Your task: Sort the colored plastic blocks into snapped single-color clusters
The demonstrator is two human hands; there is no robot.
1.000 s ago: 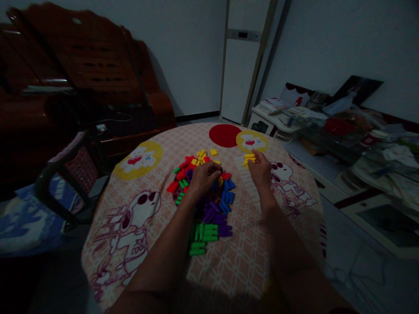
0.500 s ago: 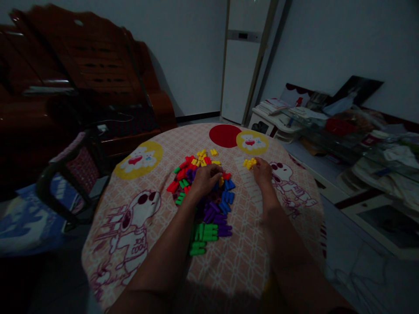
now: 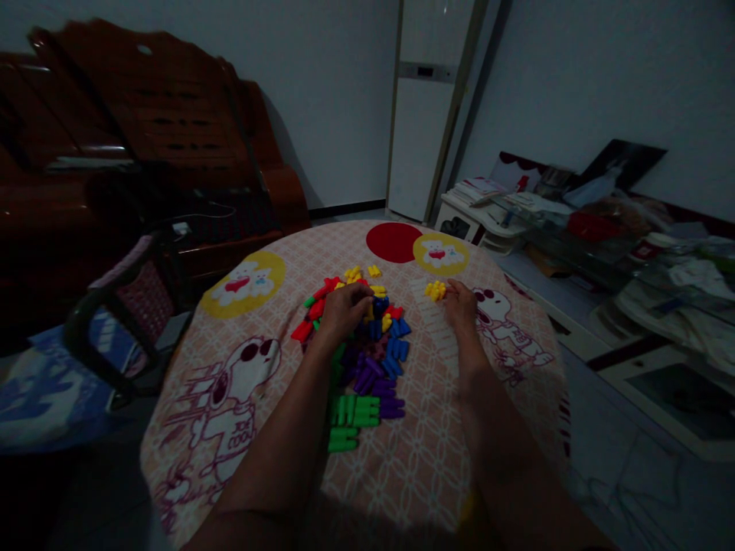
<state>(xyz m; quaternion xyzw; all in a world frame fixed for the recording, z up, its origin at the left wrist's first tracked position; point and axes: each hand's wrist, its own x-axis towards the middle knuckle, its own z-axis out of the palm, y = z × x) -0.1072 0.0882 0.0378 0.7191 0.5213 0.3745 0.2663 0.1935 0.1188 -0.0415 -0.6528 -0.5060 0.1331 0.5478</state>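
Observation:
My left hand (image 3: 345,312) is over the pile of coloured toy blocks, fingers curled in a pinch. A yellow block (image 3: 369,312) shows under its fingertips and seems held. To the right, my right hand (image 3: 460,304) has its fingers closed at the edge of a small joined cluster of yellow blocks (image 3: 435,291). Green blocks (image 3: 366,411), purple blocks (image 3: 370,375), blue blocks (image 3: 396,350) and red blocks (image 3: 315,309) lie below and around my left hand, which hides part of the pile.
The round table wears a patterned cloth (image 3: 419,459) with cartoon dogs. A chair (image 3: 132,306) stands at its left, with a carved wooden bench (image 3: 172,130) behind. At right is a cluttered glass-topped cabinet (image 3: 579,237); a tall white unit (image 3: 428,138) stands in the back corner.
My left hand has moved left across the pile, uncovering blue and yellow blocks. My right hand stays almost in place by the yellow cluster.

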